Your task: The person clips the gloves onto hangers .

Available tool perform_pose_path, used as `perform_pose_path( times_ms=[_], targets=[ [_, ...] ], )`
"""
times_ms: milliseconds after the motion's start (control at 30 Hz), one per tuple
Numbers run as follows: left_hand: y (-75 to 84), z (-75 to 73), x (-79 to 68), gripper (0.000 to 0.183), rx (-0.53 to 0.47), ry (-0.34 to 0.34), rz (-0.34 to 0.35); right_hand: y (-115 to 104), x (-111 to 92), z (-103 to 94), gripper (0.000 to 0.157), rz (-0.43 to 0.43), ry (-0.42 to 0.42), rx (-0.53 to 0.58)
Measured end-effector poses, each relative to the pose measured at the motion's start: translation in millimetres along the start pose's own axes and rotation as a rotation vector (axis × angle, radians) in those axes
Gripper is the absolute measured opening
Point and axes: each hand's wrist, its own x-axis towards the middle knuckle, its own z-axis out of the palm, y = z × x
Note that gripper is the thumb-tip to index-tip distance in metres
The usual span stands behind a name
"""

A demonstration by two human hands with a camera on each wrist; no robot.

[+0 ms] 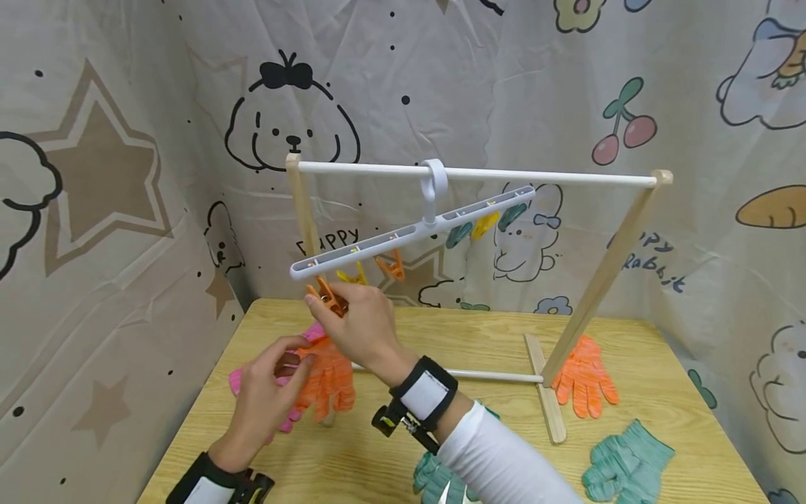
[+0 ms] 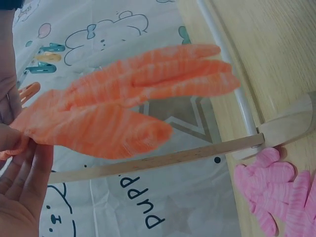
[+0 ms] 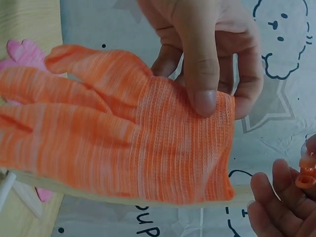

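Observation:
My left hand [image 1: 264, 392] pinches an orange knitted glove [image 1: 332, 378] at its cuff, thumb on the near side; the glove's fingers hang down in the head view. In the right wrist view the cuff edge and left thumb [image 3: 203, 96] show plainly. Just above, my right hand [image 1: 368, 325] pinches an orange clothespin [image 1: 326, 297] beneath the left end of a grey clip hanger [image 1: 378, 243]. That hanger hooks over a white rod [image 1: 541, 176] and tilts down to the left. A yellow clothespin [image 1: 352, 274] and another orange clothespin [image 1: 392, 266] hang close by.
Teal and yellow clothespins [image 1: 485, 225] hang from the hanger's right half. The wooden stand [image 1: 582, 308] rises from the table [image 1: 491, 343]. A second orange glove [image 1: 585, 378], teal gloves [image 1: 630, 462] and pink gloves [image 2: 276, 190] lie around it. Patterned cloth [image 1: 441, 84] hangs behind.

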Motion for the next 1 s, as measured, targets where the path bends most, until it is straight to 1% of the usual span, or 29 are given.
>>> perform_pose_path(
  times_ms=[133,267,367,567,767,833,1000],
  targets=[
    [0.0,1.2,-0.3,0.027,-0.012,-0.002,0.042,1,1,-1.4,0.034,0.025,-0.03,0.068],
    [0.7,2.5,0.3,0.027,-0.034,-0.011,0.084,2,2,-1.9,0.03,0.044,-0.053,0.15],
    [2.7,2.7,0.6,0.027,-0.05,-0.017,0.093,2,3,-2.9,0.028,0.056,-0.083,0.228],
    [8.3,1.6,1.8,0.027,-0.061,-0.016,0.116,2,4,-5.6,0.033,0.095,-0.163,0.364],
    [16.0,-1.8,6.4,0.027,-0.066,0.009,0.119,3,7,-7.4,0.035,0.091,-0.201,0.441],
    [18.9,-2.8,8.0,0.027,-0.073,0.014,0.109,2,8,-7.8,0.035,0.095,-0.212,0.456],
    [22.5,-5.2,11.5,0.027,-0.093,0.035,0.114,3,7,-7.6,0.035,0.099,-0.23,0.478]
  ],
)
